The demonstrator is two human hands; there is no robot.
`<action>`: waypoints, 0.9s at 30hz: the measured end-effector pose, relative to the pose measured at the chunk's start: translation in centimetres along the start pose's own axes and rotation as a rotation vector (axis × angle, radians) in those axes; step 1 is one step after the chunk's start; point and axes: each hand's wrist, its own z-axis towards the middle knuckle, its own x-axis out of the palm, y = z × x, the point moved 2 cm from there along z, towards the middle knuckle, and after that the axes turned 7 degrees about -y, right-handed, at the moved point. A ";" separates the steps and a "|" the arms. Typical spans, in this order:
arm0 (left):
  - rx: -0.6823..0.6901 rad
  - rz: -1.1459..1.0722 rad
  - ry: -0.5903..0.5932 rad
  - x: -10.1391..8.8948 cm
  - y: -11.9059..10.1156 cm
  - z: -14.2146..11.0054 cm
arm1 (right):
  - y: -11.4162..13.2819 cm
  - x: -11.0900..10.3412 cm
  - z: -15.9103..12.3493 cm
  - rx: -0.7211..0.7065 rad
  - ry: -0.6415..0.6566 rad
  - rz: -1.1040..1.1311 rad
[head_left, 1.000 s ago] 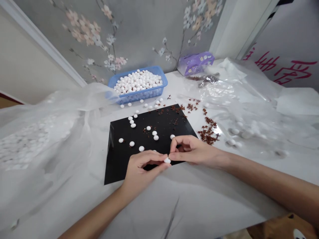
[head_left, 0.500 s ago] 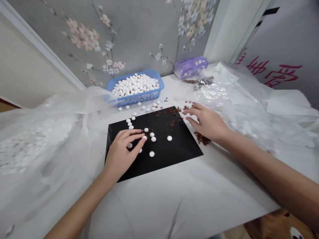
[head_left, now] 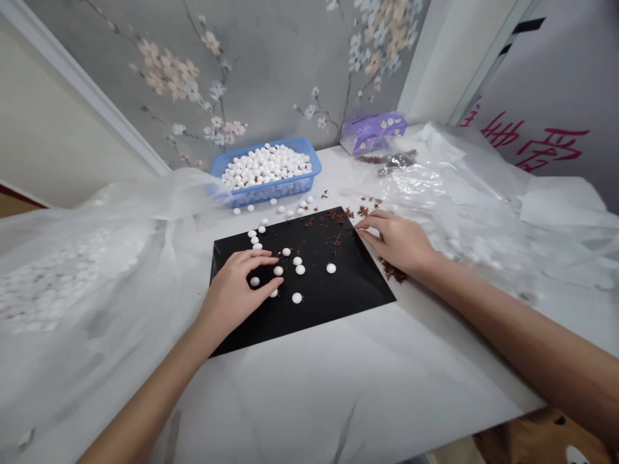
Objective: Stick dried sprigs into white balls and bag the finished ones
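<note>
A black mat (head_left: pixel 348 296) lies on the white table with several small white balls (head_left: pixel 331 269) scattered over it. My left hand (head_left: pixel 236 280) is over the mat's left part, thumb and fingers apart around one white ball (head_left: pixel 278 270); the ball seems to rest on the mat. Other balls lie beside and partly behind that hand. At the mat's right edge, my right hand (head_left: pixel 399 241) has its thumb and fingertips drawn together; whatever is between them is too small to make out. Tiny reddish-brown branched pieces (head_left: pixel 341 216) lie near those fingertips, and a pile of them (head_left: pixel 394 272) shows under the hand.
Behind the mat stands a blue basket (head_left: pixel 271 191) heaped with white balls. A purple pack (head_left: pixel 374 132) and crumpled clear plastic (head_left: pixel 411 177) are at the back right. A translucent bag of white balls (head_left: pixel 62 270) covers the left side. More plastic (head_left: pixel 488 238) spreads at right.
My left thumb and fingers have parted from the white ball they were pinching. My right hand has lowered slightly, and its thumb and fingertips have come together at the mat's edge.
</note>
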 end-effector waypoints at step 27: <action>-0.229 -0.245 -0.331 -0.2 0.7 0.9 | 3.5 -1.8 -1.9 -0.290 -0.264 0.266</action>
